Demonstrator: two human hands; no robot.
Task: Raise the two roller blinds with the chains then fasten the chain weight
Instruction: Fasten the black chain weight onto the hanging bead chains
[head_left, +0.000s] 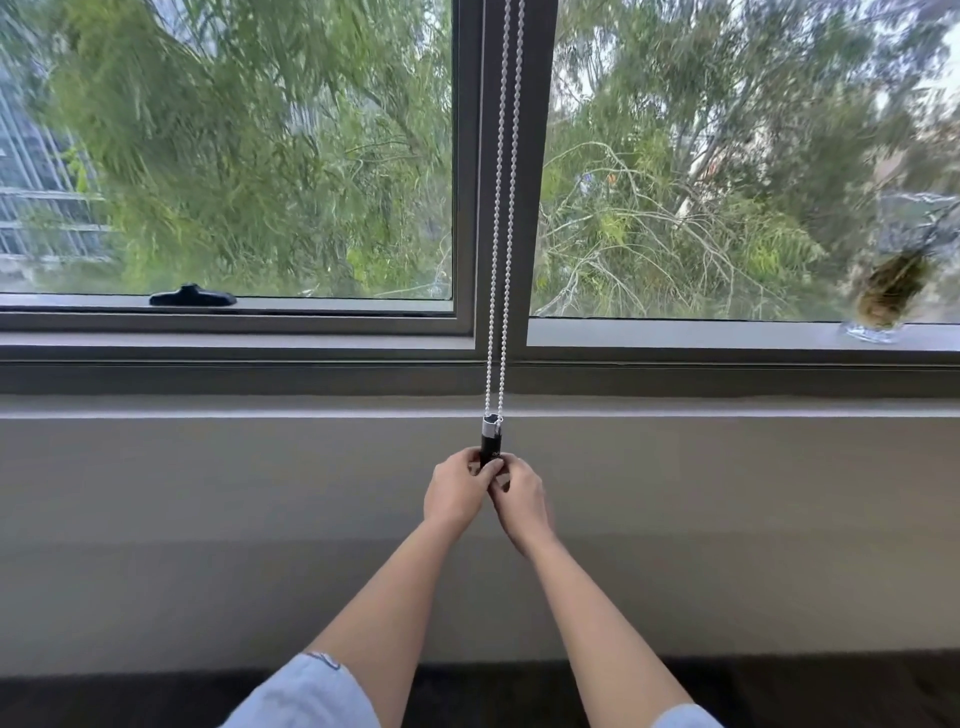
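Below the window sill (208, 414), just in front of the grey wall (208, 519) and in line with the central mullion (470, 156) that divides the two panes, both hands meet around the chain weight (491, 441), a small black cylinder with a silvery collar at its top. Two strands of white bead chain (506, 208) run straight down the mullion, pass the lower window frame (234, 358) and enter the top of the weight side by side, taut and nearly parallel. The left hand (456, 493) has its fingers curled and pressed against the lower left side of the weight, the thumb tip touching the black body. The right hand (521, 501) closes in from the other side, its fingertips pinching the bottom of the weight and overlapping those of the left, so the base of the cylinder is hidden between them. Both forearms reach forward from the bottom edge, with pale blue sleeves (306, 696) pushed up near the elbows. On the left pane's lower rail sits a black window latch (192, 296); near the sill's right end a clear glass vessel (872, 330) holds a brownish tuft. Green trees (234, 130) fill the glass, and no blind fabric shows across either pane.
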